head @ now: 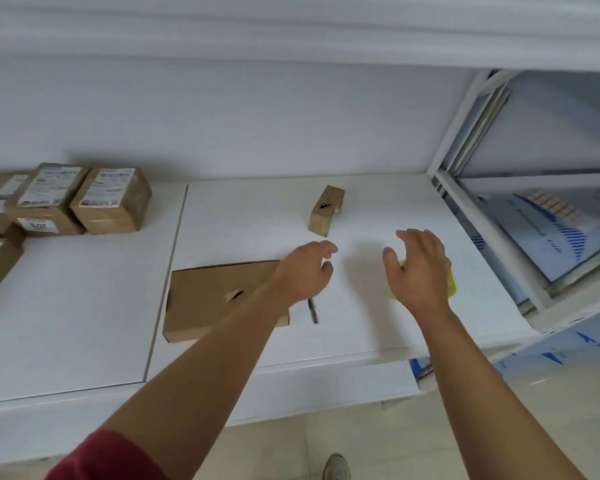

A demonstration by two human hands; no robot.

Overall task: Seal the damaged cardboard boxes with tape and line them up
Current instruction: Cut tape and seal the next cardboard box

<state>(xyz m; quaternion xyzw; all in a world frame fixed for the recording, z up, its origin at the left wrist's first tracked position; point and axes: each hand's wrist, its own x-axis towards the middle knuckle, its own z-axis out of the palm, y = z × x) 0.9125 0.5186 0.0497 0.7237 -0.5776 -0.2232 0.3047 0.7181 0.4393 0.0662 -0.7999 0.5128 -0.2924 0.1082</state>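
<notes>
While both arms reach out, left hand and right hand hover — relaxed; holding nothing.

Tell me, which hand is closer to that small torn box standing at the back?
Left. The left hand hovers just in front of the small torn box; the right hand is farther right.

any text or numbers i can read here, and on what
"302", or near it: large digits on the white sticker on the front of a labelled box; uncertain.
White labels on top of the stacked boxes: print too small.
Blue-and-white sheet at right: lettering blurred, unreadable.
</notes>
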